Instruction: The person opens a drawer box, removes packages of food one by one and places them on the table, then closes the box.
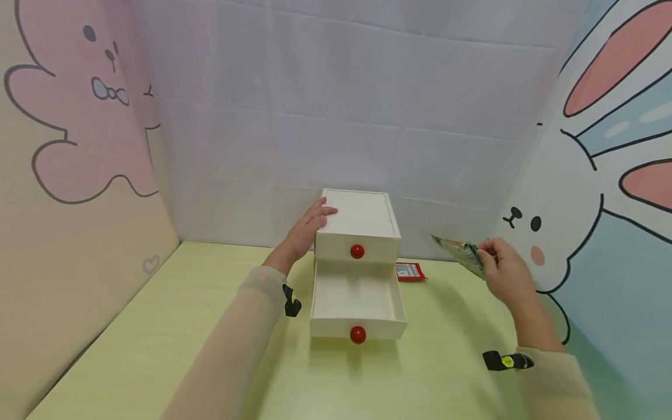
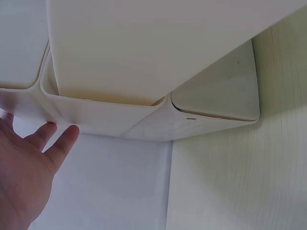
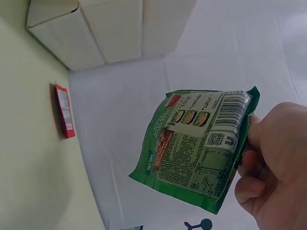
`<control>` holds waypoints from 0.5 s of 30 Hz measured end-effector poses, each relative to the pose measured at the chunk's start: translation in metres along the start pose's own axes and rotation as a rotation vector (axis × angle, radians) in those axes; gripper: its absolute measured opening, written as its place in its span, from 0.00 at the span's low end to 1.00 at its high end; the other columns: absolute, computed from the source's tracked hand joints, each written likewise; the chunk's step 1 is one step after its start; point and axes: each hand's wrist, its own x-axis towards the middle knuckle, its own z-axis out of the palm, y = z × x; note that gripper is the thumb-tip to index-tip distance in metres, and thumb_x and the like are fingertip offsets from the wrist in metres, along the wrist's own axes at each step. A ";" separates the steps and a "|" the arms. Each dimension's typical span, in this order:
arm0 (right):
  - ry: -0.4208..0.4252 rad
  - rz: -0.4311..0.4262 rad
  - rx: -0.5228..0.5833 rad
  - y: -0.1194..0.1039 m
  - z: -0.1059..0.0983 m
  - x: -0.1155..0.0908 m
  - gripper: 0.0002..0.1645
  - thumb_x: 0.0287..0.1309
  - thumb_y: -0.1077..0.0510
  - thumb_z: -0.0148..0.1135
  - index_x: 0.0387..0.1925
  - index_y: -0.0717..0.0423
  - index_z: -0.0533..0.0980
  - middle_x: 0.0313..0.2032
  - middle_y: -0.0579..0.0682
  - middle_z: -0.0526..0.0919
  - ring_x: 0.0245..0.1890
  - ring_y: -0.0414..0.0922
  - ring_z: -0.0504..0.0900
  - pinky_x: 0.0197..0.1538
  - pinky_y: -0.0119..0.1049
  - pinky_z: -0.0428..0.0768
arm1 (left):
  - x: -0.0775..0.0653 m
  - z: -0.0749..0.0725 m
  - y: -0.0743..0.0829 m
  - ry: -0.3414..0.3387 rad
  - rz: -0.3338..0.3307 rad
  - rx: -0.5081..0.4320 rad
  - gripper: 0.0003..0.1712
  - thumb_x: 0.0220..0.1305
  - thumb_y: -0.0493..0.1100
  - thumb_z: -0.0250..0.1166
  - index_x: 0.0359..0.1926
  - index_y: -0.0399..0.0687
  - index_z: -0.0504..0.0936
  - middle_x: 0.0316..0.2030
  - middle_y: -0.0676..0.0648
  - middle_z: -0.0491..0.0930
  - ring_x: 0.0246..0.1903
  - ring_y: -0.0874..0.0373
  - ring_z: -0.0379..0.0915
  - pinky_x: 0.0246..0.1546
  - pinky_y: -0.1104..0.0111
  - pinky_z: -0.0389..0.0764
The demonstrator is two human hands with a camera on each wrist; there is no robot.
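Observation:
A white drawer cabinet (image 1: 362, 216) with red knobs stands at the middle of the table. Its middle drawer (image 1: 359, 326) is pulled out toward me, and the inside shows bare white plastic. My left hand (image 1: 304, 230) rests on the cabinet's upper left edge, fingers spread; in the left wrist view the fingertips touch the side panel. To the right of the cabinet, my right hand (image 1: 506, 271) pinches a green food packet (image 3: 201, 143) by one edge, held up over the table. Its printed back with a barcode shows in the right wrist view.
A small red packet (image 1: 410, 272) lies on the table behind the cabinet's right side. The pale yellow-green table (image 1: 210, 326) meets a white cloth backdrop (image 1: 336, 116). Walls with a cartoon bear (image 1: 89, 116) and a rabbit (image 1: 567, 233) stand at either side.

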 end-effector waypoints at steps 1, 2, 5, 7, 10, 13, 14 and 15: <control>-0.024 0.009 -0.015 0.004 0.003 0.001 0.14 0.87 0.57 0.50 0.55 0.66 0.74 0.46 0.65 0.80 0.34 0.48 0.74 0.39 0.42 0.72 | 0.000 0.000 0.000 0.002 0.000 -0.003 0.32 0.85 0.57 0.40 0.78 0.58 0.75 0.90 0.60 0.45 0.90 0.47 0.36 0.85 0.33 0.45; -0.042 0.014 -0.028 0.007 0.006 0.002 0.14 0.86 0.58 0.50 0.54 0.66 0.74 0.47 0.66 0.80 0.35 0.50 0.75 0.39 0.45 0.73 | 0.000 0.000 0.000 0.001 0.001 -0.004 0.32 0.85 0.57 0.40 0.78 0.58 0.75 0.90 0.60 0.45 0.90 0.47 0.36 0.85 0.33 0.45; -0.095 0.015 -0.062 0.016 0.014 0.005 0.13 0.86 0.59 0.50 0.54 0.68 0.75 0.46 0.67 0.79 0.37 0.54 0.77 0.41 0.49 0.75 | -0.001 0.000 0.000 0.000 0.000 -0.006 0.31 0.85 0.57 0.40 0.78 0.58 0.75 0.90 0.60 0.45 0.90 0.48 0.36 0.85 0.33 0.46; -0.136 0.014 -0.087 0.022 0.020 0.006 0.13 0.86 0.60 0.50 0.53 0.67 0.75 0.46 0.67 0.79 0.37 0.55 0.78 0.41 0.51 0.76 | -0.001 0.000 0.001 0.001 -0.002 -0.003 0.31 0.85 0.57 0.40 0.78 0.58 0.75 0.90 0.60 0.45 0.90 0.48 0.36 0.85 0.33 0.46; -0.186 0.015 -0.138 0.029 0.029 0.008 0.11 0.85 0.61 0.51 0.54 0.66 0.76 0.46 0.66 0.81 0.38 0.56 0.80 0.40 0.51 0.78 | -0.001 0.000 0.002 0.001 -0.005 0.001 0.31 0.85 0.57 0.40 0.78 0.58 0.75 0.90 0.60 0.45 0.90 0.48 0.36 0.85 0.33 0.46; -0.237 0.021 -0.188 0.036 0.038 0.010 0.10 0.84 0.61 0.53 0.54 0.64 0.76 0.48 0.66 0.83 0.39 0.56 0.82 0.39 0.51 0.80 | -0.001 0.000 0.003 0.004 -0.010 0.006 0.32 0.85 0.57 0.40 0.78 0.59 0.75 0.90 0.61 0.45 0.90 0.48 0.36 0.85 0.33 0.46; -0.251 0.019 -0.206 0.037 0.041 0.010 0.09 0.84 0.61 0.54 0.53 0.63 0.76 0.48 0.66 0.83 0.38 0.55 0.82 0.38 0.51 0.80 | -0.001 0.000 0.003 0.004 -0.011 0.007 0.32 0.85 0.58 0.40 0.78 0.59 0.75 0.89 0.61 0.45 0.90 0.48 0.36 0.85 0.34 0.46; -0.263 0.016 -0.223 0.039 0.044 0.009 0.09 0.83 0.61 0.55 0.53 0.63 0.76 0.48 0.66 0.83 0.38 0.55 0.83 0.37 0.51 0.80 | -0.001 0.000 0.003 0.005 -0.013 0.008 0.32 0.85 0.58 0.40 0.78 0.60 0.75 0.89 0.61 0.45 0.90 0.49 0.36 0.85 0.34 0.46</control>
